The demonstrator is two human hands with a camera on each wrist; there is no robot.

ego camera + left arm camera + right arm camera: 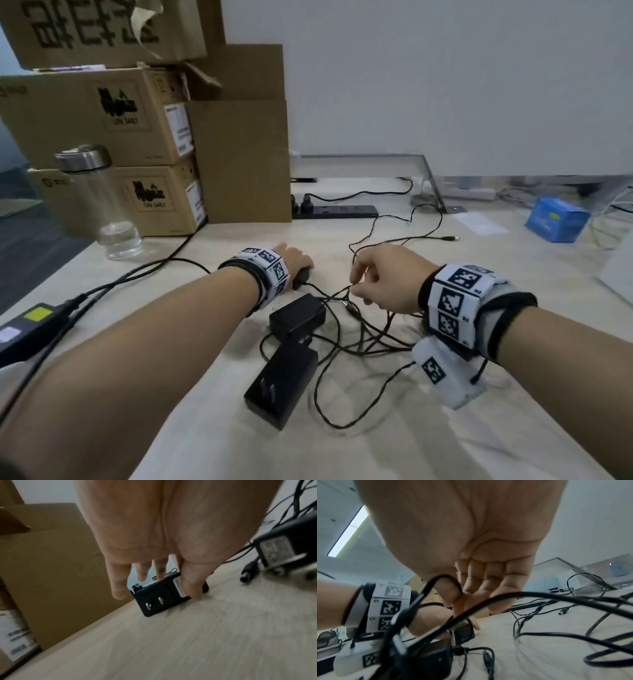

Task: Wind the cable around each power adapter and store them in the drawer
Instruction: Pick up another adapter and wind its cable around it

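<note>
On the pale wood-grain table (212,394), the left hand (295,257) grips a small black power adapter (164,596), thumb curled against its labelled side and fingers over the top, the block lying on the tabletop. The right hand (387,274) pinches a thin black cable (346,291) between thumb and forefinger, just above the tangle. Two more black rectangular adapters (297,317) (281,383) lie near the person, their cords unwound. Stacked brown cardboard boxes (102,113) stand behind.
</note>
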